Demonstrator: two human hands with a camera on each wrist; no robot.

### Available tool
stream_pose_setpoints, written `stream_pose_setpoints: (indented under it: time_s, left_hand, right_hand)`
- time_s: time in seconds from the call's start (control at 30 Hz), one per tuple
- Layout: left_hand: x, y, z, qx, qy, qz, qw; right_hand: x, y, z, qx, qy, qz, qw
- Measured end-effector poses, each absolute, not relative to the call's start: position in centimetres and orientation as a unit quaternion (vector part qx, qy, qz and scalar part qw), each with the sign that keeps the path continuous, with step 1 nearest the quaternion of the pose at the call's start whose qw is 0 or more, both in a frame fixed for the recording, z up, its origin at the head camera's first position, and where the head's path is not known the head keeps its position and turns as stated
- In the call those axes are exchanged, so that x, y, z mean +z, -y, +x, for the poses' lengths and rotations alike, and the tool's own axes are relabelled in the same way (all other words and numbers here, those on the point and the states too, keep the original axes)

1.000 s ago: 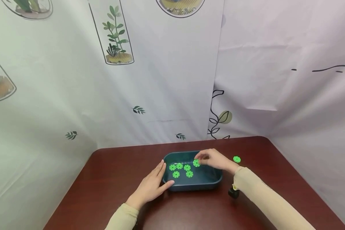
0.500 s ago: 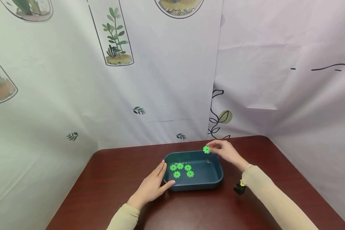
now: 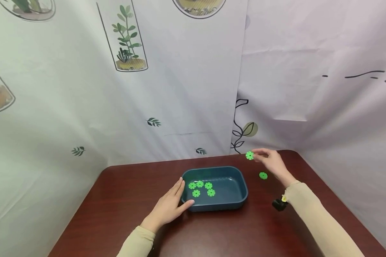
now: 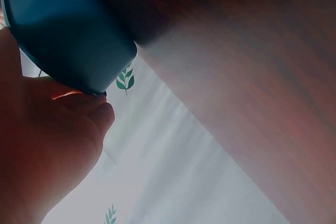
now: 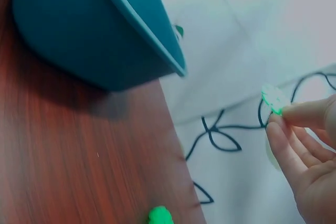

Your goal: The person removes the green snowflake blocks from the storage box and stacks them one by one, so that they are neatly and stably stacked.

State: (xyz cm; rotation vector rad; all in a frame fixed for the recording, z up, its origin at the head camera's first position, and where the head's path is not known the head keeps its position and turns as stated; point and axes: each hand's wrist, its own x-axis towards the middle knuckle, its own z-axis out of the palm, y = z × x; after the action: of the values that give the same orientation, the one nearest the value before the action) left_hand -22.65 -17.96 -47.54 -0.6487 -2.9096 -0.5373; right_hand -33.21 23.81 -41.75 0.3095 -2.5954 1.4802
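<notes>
A splayed left hand [image 3: 168,204] touches the tray [image 3: 225,205]; the right hand [image 3: 271,162] pinches a disc [image 3: 249,155] toward the far right corner of the desk [image 3: 218,232].

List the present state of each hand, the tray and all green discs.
Tray: upright on the table
Five discs inside: lying flat
Left hand: touching the tray's left end
Raised disc: up in the air
Right hand: pinching that disc
Lone disc: on the table, right of the tray
</notes>
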Motion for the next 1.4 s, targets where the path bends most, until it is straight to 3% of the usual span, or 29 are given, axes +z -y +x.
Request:
stream_pose_setpoints:
  time_s: [0.37,0.83,1.4]
  left_hand:
    - [-47.6,18.0,-22.7,-0.180,0.960,-0.210,0.053]
    - [-47.5,17.8,-22.7,-0.175,0.961,-0.207,0.054]
    - [-47.6,17.8,-22.9,-0.177,0.960,-0.207,0.060]
  right_hand:
    - [-43.2,-27.0,-32.7,0.501,0.860,0.063,0.081]
    - [-47.7,-28.1,-32.9,0.421,0.900,0.042,0.100]
    - [-49.0,-28.2,-33.2,0.437,0.896,0.026,0.070]
